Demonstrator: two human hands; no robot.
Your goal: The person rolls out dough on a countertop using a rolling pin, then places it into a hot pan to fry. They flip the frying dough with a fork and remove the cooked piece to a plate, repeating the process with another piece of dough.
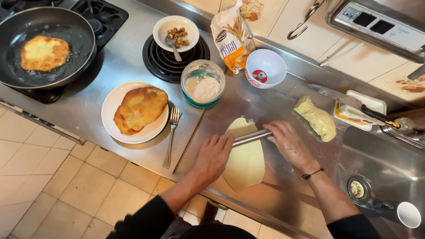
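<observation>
On a stainless-steel kitchen counter [133, 57] above beige floor tiles, a black frying pan [84, 48] at upper left holds frying flatbread; a white round plate [108, 113] carries another. At lower centre, the left hand [214, 156] and right hand [288, 142], fingers flat and spread, press a slim metal rolling pin [250, 137] across a pale oval sheet of dough [245, 164].
</observation>
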